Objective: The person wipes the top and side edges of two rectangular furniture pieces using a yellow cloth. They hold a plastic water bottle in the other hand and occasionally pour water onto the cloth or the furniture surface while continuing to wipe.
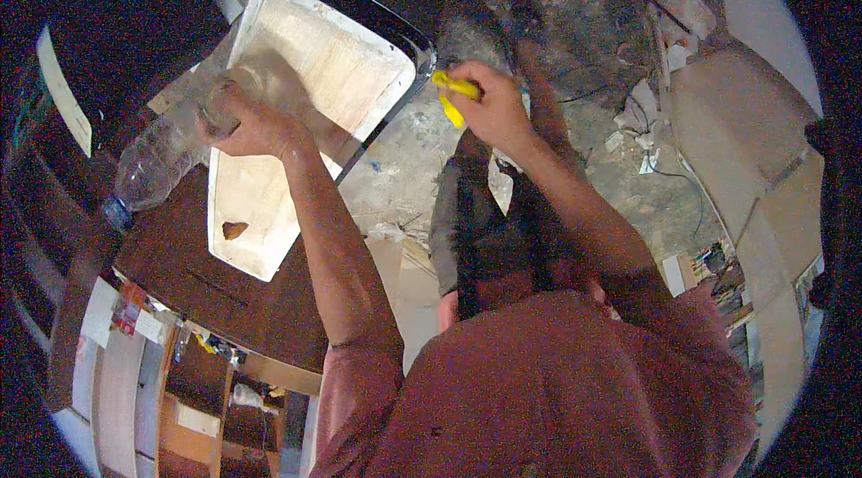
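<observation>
My left hand (247, 123) is closed around a clear plastic bottle (157, 164). The bottle lies tilted, its blue cap (117, 211) toward the lower left, and its other end is blurred above a pale board. In my right hand (494, 105) is a yellow-handled tool (458, 92), gripped in a closed fist; its kind is hard to make out. The two hands are apart, and the tool does not touch the bottle. Below the bottle, the pale wooden board (314, 38) has a white rim and a dark outer edge, with a brown spot near its near end.
The board rests partly over a dark brown tabletop (180, 254). Open shelves (193, 397) with small items stand at the lower left. Scraps and a cable lie on the stained concrete floor (395, 182). Cardboard sheets (745, 110) lean at the right.
</observation>
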The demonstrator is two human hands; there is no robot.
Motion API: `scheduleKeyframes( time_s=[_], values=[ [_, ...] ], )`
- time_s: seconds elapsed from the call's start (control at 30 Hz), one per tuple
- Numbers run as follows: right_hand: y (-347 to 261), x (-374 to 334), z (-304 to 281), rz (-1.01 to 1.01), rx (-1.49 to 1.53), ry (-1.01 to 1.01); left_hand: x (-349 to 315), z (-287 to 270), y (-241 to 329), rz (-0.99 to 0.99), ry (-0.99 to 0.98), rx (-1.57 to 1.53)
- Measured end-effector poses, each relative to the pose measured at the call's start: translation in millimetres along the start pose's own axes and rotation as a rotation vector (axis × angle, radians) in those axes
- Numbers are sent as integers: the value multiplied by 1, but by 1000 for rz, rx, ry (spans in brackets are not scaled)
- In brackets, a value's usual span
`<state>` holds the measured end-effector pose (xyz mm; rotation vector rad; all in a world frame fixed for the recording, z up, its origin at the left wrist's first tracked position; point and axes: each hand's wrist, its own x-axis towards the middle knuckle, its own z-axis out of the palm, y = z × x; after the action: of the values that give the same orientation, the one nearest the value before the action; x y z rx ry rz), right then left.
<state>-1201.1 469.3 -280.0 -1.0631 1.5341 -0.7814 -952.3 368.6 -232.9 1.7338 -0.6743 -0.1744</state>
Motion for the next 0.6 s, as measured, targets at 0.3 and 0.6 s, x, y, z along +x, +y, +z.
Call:
scheduleKeyframes(
  time_s=[0.3,0.6],
  values=[
    [-9,39,2,-147,18,152,2,-1,-4,23,-36,-46],
    [-12,1,-11,143,-143,-63,-2,2,0,56,-42,-63]
  ],
)
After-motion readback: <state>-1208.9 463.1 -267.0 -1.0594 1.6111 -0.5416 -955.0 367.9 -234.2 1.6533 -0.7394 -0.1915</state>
